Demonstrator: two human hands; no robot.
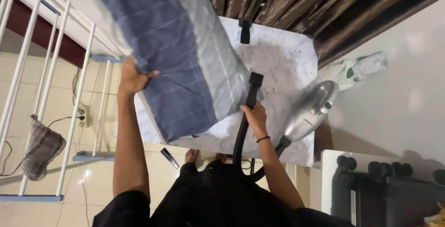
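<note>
At centre, on the marble-patterned table (pixel 287 60): one blue-and-grey striped cloth (pixel 176 55), draped from 11 o'clock down toward 6.
- Left hand (pixel 132 76): grip spread flat, pressing the cloth's edge at 9 o'clock.
- Right hand (pixel 255 115): grip wrapped around the black nozzle (pixel 254 88) of a hose, tip touching the cloth.
- Silver handheld steamer body (pixel 310 108): at 3 o'clock, lying on the table.
- White drying rack (pixel 69 92): at 9 o'clock.

Step judged: passing the nozzle over the held-taut cloth; next calls for steady strokes along it.
</note>
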